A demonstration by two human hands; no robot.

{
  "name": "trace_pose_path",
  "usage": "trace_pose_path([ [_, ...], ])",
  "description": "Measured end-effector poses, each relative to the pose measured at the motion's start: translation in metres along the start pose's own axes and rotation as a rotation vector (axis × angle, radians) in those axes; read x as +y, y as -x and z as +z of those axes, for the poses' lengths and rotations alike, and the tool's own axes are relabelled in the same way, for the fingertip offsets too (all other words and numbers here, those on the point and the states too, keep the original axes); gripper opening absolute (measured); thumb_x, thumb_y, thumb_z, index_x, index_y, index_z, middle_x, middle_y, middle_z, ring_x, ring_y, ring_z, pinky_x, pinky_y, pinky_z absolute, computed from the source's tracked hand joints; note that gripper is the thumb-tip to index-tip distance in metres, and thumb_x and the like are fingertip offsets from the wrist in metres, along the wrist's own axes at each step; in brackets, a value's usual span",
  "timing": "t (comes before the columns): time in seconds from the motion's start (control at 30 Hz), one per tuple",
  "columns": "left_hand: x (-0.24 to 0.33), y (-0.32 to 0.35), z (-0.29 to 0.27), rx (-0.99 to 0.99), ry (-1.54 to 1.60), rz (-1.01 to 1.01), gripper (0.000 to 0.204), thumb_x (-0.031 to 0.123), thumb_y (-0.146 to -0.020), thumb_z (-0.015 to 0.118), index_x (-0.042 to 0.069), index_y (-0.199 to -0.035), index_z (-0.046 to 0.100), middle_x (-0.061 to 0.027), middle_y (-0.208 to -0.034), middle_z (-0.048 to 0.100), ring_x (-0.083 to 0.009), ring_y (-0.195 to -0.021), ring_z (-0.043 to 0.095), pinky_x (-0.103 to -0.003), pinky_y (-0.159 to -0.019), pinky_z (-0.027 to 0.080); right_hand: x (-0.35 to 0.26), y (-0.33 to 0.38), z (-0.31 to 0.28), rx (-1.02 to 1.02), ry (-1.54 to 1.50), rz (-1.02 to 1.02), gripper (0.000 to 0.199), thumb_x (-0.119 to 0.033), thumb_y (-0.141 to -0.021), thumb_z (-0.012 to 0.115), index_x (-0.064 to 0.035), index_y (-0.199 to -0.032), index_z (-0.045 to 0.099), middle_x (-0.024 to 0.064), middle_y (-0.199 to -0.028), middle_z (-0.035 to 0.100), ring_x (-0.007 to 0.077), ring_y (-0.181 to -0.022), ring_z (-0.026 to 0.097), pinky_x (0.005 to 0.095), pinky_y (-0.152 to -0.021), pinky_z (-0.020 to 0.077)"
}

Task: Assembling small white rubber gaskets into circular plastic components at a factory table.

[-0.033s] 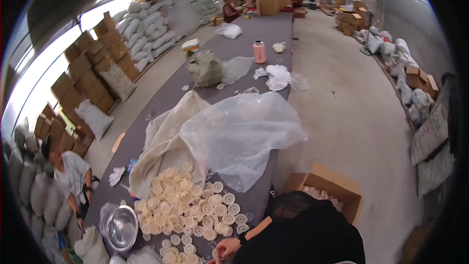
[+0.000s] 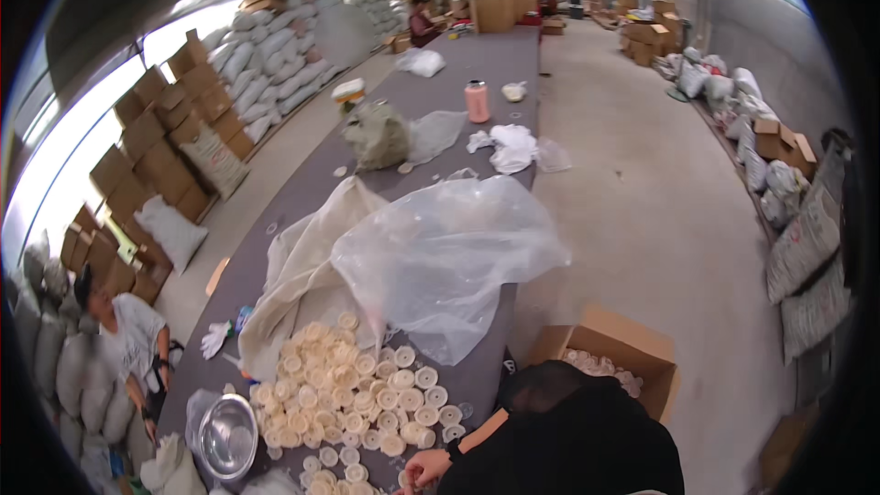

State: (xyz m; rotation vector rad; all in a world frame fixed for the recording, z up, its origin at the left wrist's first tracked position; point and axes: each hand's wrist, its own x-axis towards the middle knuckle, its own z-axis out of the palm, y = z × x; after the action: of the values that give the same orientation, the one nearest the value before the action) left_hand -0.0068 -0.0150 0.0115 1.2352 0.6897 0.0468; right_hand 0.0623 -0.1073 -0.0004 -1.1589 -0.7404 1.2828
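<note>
My right hand [image 2: 424,468], with a black band at the wrist, reaches in from the lower right beside a heap of cream, round, cap-like pieces [image 2: 344,385]. Its fingers are bent together and point down to the lower edge, where the frame cuts off their tips. A small round piece [image 2: 401,477] shows right by the fingers; whether they grip it is hidden. My black sleeve [image 2: 568,431] covers much of the lower right. No part of my left hand shows. Left of the heap a shiny metal bowl [image 2: 228,437] sits tilted on the dark table [image 2: 477,60].
A beige sack [image 2: 302,257] and a clear plastic sheet [image 2: 449,252] lie behind the heap. An open carton [image 2: 632,339] of round pieces stands at the right. Across the table is a person [image 2: 133,339]. Farther back stand a pink bottle [image 2: 477,103] and a greenish bag [image 2: 378,136].
The view has shifted slightly, so the table and the things on it sit a little differently in frame. My right hand stays nearly in place, fingers still bent.
</note>
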Motion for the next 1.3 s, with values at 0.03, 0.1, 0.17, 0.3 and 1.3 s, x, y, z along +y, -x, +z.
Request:
trace_pose_path([
  [0.03,0.001,-0.002,0.005,-0.030,-0.018,-0.005,0.016,0.012,-0.074,0.063,0.002,-0.080,0.053,-0.0027,-0.072,0.055,-0.0094,-0.062,0.051,-0.020,-0.058,0.042,0.001,-0.001,-0.002,0.029,0.010,-0.013,0.021,-0.016,-0.076,0.056,-0.0028,-0.091,0.054,0.0027,-0.069,0.057,0.0082,-0.057,0.052,0.0226,-0.049,0.0411],
  [0.1,0.003,-0.004,0.010,-0.076,-0.053,-0.012,0.016,0.013,-0.074,0.063,0.002,-0.081,0.053,-0.0030,-0.073,0.055,-0.0097,-0.063,0.051,-0.021,-0.058,0.042,0.003,-0.002,-0.005,0.072,0.030,-0.036,0.021,-0.017,-0.075,0.057,-0.0030,-0.091,0.054,0.0027,-0.069,0.057,0.0082,-0.058,0.052,0.0226,-0.050,0.0412],
  [0.17,0.006,-0.004,0.011,-0.126,-0.097,-0.034,0.017,0.013,-0.074,0.062,0.002,-0.082,0.052,-0.0033,-0.073,0.055,-0.0100,-0.064,0.051,-0.021,-0.059,0.042,0.005,0.003,-0.010,0.124,0.034,-0.056,0.022,-0.018,-0.075,0.058,-0.0031,-0.090,0.055,0.0028,-0.069,0.057,0.0083,-0.059,0.052,0.0226,-0.052,0.0413],
  [0.3,0.015,-0.002,0.006,-0.160,-0.162,-0.044,0.018,0.015,-0.075,0.062,0.001,-0.083,0.052,-0.0039,-0.075,0.055,-0.0106,-0.065,0.051,-0.021,-0.060,0.042,0.005,-0.001,-0.015,0.157,0.064,-0.096,0.023,-0.019,-0.073,0.060,-0.0034,-0.090,0.056,0.0028,-0.070,0.058,0.0085,-0.062,0.053,0.0226,-0.055,0.0414],
  [1.3,0.069,-0.069,0.130,-0.381,-0.603,-0.078,0.032,0.025,-0.079,0.057,-0.002,-0.094,0.051,-0.0084,-0.084,0.056,-0.0150,-0.076,0.051,-0.025,-0.066,0.042,-0.021,0.099,-0.154,0.653,-0.147,-0.220,0.020,-0.019,-0.075,0.062,-0.0021,-0.086,0.057,0.0011,-0.070,0.058,0.0065,-0.065,0.054,0.0206,-0.057,0.0429],
])
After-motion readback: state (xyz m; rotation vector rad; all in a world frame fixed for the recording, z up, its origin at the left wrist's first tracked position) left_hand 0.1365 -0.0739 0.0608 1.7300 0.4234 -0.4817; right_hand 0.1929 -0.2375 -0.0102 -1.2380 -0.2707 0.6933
